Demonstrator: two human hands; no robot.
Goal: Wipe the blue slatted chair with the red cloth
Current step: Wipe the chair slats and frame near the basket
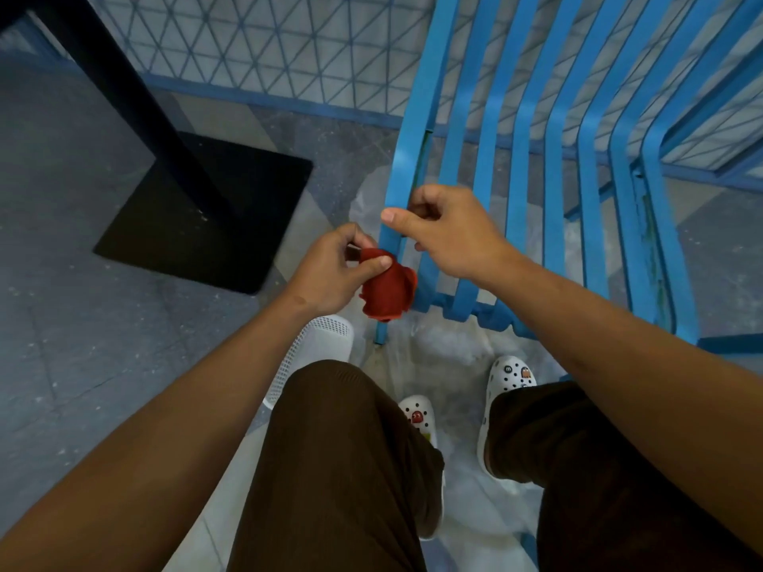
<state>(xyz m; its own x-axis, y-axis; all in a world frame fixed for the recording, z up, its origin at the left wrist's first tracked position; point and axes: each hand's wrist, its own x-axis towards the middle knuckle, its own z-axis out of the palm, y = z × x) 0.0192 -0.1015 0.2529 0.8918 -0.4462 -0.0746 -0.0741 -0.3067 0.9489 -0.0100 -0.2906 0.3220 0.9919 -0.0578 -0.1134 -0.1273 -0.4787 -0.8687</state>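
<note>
bare forearms, no sleeves; dark brown ribbed trousers [342,468]; white perforated clogs [505,390] with small cartoon charms on top

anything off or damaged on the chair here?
Yes, worn paint. The blue slatted chair has greenish, chipped-looking streaks along its right edge slat and a thinner one on the left edge slat, above the right hand gripping it. The left hand holds the red cloth, bunched. No spill visible.
</note>
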